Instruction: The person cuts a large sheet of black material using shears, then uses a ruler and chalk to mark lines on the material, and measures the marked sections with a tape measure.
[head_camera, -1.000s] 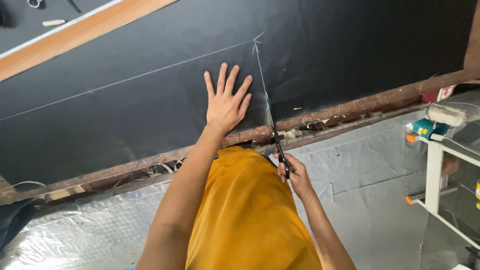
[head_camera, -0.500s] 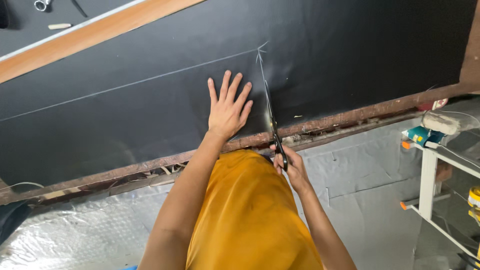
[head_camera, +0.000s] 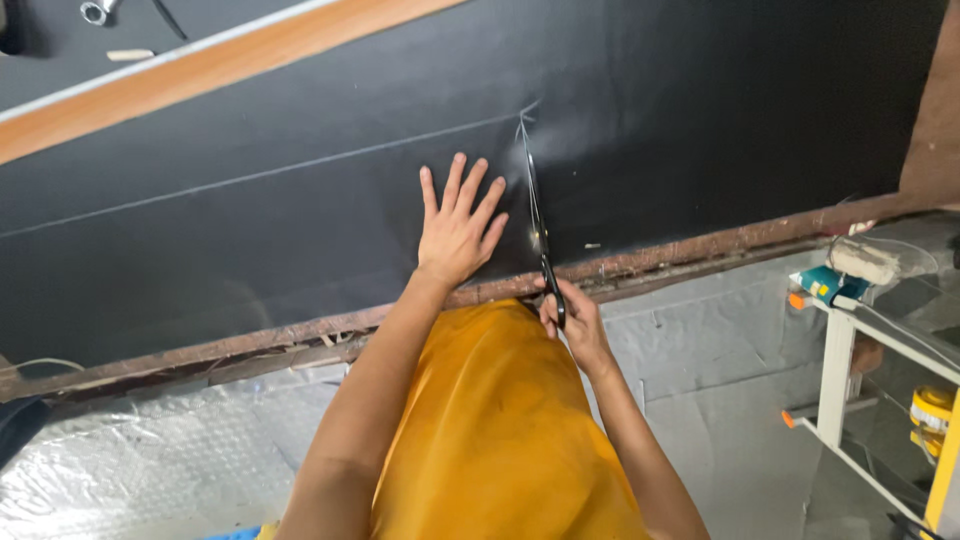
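Showing black sheet (head_camera: 300, 240) crossed by thin white chalk lines (head_camera: 300, 165); orange-brown wooden strip (head_camera: 200, 75) running upper left; mustard-yellow garment (head_camera: 500, 430) filling lower centre; silver quilted foil (head_camera: 130, 460) spreading lower left.

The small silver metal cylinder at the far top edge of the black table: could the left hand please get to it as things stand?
Probably not without leaning in. The left hand lies flat on the black sheet, and the small silver metal cylinder sits far beyond the long wooden strip. Nothing blocks the way.

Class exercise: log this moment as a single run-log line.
left hand: flat on black sheet | right hand: holds scissors on chalk line | table edge
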